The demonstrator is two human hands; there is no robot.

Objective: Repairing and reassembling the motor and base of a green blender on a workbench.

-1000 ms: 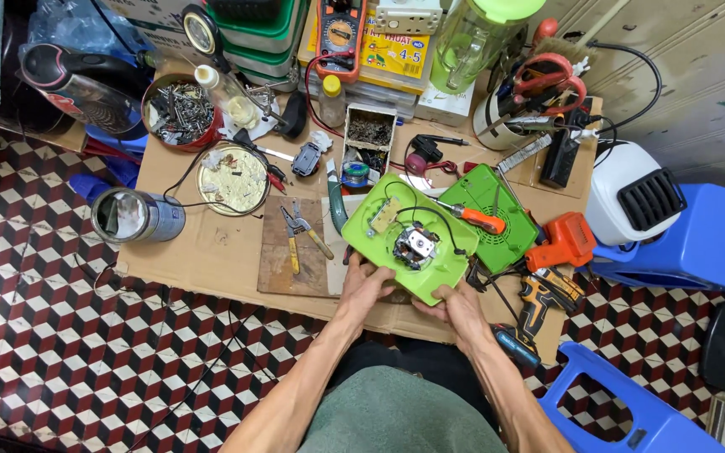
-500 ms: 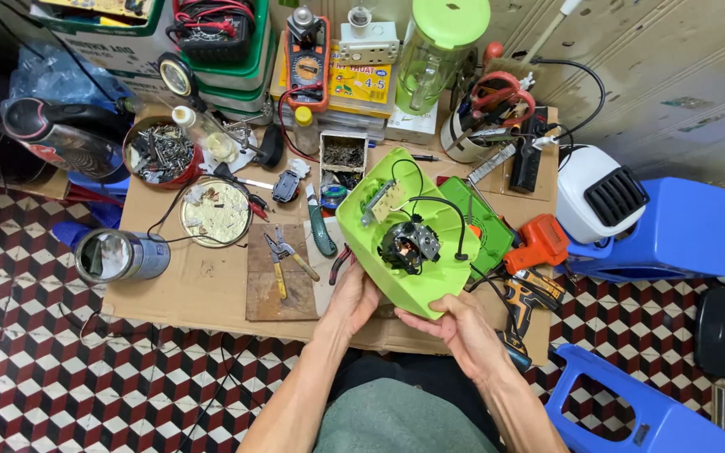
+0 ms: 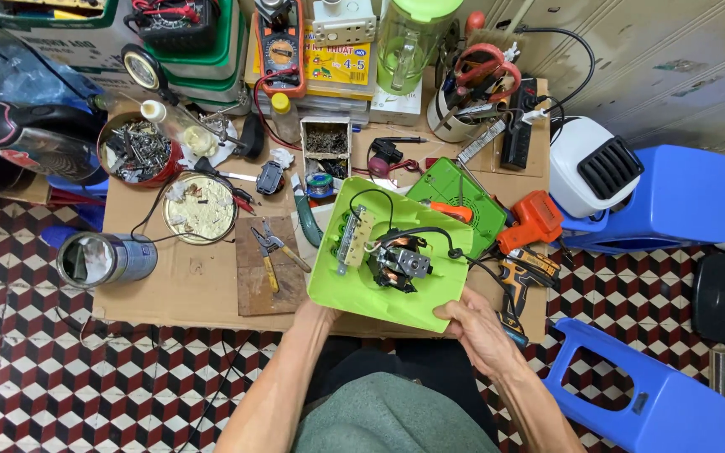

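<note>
- Hands hold a lime-green plastic appliance housing (image 3: pixel 379 277) at the lower middle of the frame, tilted up off the near edge of the brown cardboard-covered worktable (image 3: pixel 195 285), its open underside facing the camera.
- Left hand (image 3: pixel 316 315) is mostly hidden under the housing's lower-left corner; it bears that corner, but how its fingers lie cannot be told.
- Right hand (image 3: pixel 476 327) is closed on the lower-right edge of the housing, thumb on the rim and fingers behind.
- Inside the housing sit a small black-and-metal electric motor (image 3: pixel 398 264) and a pale switch block (image 3: pixel 352 239), joined by a black wire (image 3: pixel 396 210) that loops toward the upper rim.
- A flat green plastic base plate (image 3: pixel 455 197) lies just beyond the housing's upper-right edge, with an orange-handled tool on it.
- An orange and black cordless drill (image 3: pixel 520 273) lies just right of the housing, near the table's right edge.
- Left of the housing, a dark wooden board (image 3: pixel 268 277) carries yellow-handled pliers (image 3: pixel 270 247); bare cardboard lies further left, toward a shiny metal can (image 3: pixel 102 258) on its side at the table's left edge.
- A round metal dish of pale scraps (image 3: pixel 200 207) sits above that bare patch.
- The table's far edge, across the top of the frame, is crowded with tools and containers.
- A blue plastic stool (image 3: pixel 639 386) stands on the checkered floor at lower right, close to the right forearm.
</note>
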